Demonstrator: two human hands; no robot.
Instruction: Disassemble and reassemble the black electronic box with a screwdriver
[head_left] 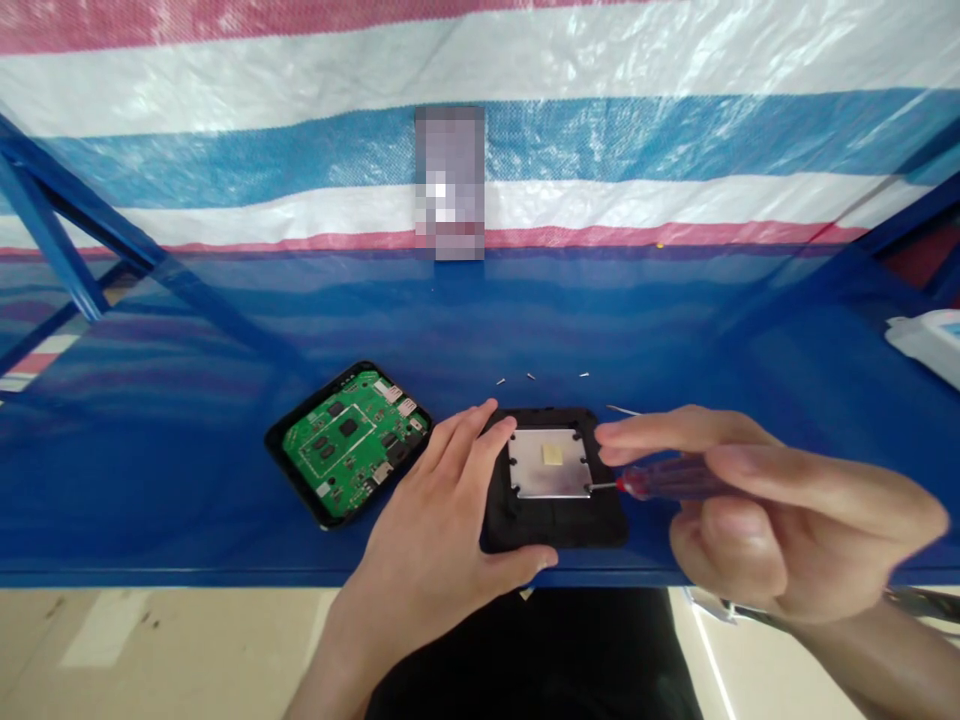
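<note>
A black plastic cover (555,524) lies near the front edge, with a silver metal plate (534,470) and a small pale yellow pad (553,455) on it. My left hand (442,510) grips the cover's left side, fingers at the top and thumb at the front. In my right hand (780,510) is a screwdriver (671,478) with a clear handle and red collar. Its tip meets the plate's lower right corner. To the left, a green circuit board (341,440) sits in a black case (281,455). Three small screws (531,376) lie beyond the cover.
The blue tabletop (225,480) ends at a front edge close to me. A thin metal object (622,410) lies behind my right hand. A white item (930,340) is at the far right. Blue frame posts (56,200) and a striped sheet (637,140) stand behind.
</note>
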